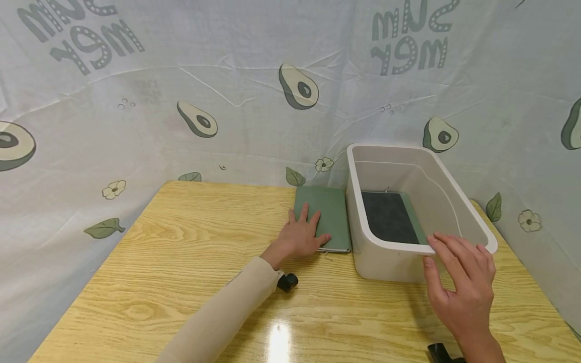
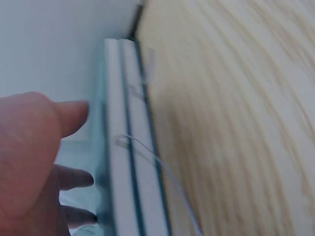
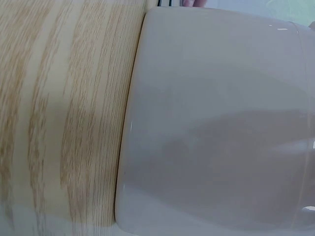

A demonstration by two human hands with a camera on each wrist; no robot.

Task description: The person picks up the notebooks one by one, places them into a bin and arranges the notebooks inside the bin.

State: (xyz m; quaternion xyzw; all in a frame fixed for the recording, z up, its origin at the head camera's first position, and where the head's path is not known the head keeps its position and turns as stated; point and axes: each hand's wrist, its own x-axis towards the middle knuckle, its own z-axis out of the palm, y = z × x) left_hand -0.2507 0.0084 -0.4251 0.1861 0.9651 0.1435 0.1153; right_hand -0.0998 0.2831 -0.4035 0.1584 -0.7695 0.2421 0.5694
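Note:
Two stacked green notebooks [image 1: 335, 217] lie against the left side of a pale plastic bin [image 1: 381, 259]. My left hand [image 1: 301, 237] rests with fingers spread on the top cover, near its left front. In the left wrist view, the white page edges of the notebooks [image 2: 130, 147] show one above the other, with a thin ribbon hanging out. My right hand [image 1: 467, 282] is at the front right of the bin, fingertips right at its rim and thumb outside the front wall. The right wrist view is filled by the bin's outer wall [image 3: 216, 98].
Inside the bin lies a dark-covered notebook [image 1: 390, 219] with a green strip along its right side. Wooden table [image 1: 181, 242] stretches left and in front. A patterned avocado cloth [image 1: 254, 151] hangs behind. Black wrist mounts [image 1: 287, 282] sit at both wrists.

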